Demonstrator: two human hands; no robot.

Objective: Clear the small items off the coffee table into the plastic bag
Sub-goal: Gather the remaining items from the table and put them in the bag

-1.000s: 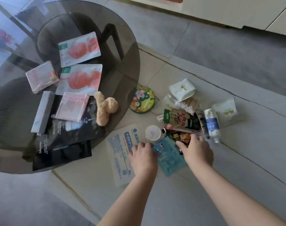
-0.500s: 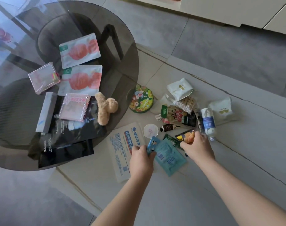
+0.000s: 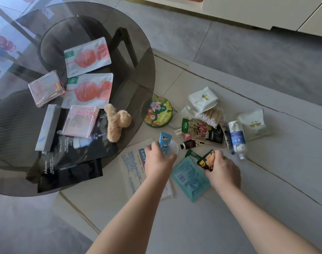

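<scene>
Worktop (image 3: 134, 57): smoked glass, glossy, reflective. Lower worktop (image 3: 266, 180): pale stone-look slab, smooth, faint sheen. Sheet-mask sachets (image 3: 87, 56): glossy foil-like film. Black sachets (image 3: 70, 173): dark, slight shine. Hair claw (image 3: 117, 123): tan plush, fuzzy. Round tin (image 3: 158, 111): printed, shiny. Cotton swabs (image 3: 209, 116): wooden sticks. Bottle (image 3: 237, 138): plastic. Teal packet (image 3: 189, 178): smooth film.

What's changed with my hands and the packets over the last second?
The left hand has lifted the small blue sachet upright off the tabletop. The right hand has picked up the dark snack packet. The teal pouch, round tin and white bottle stayed put.
</scene>
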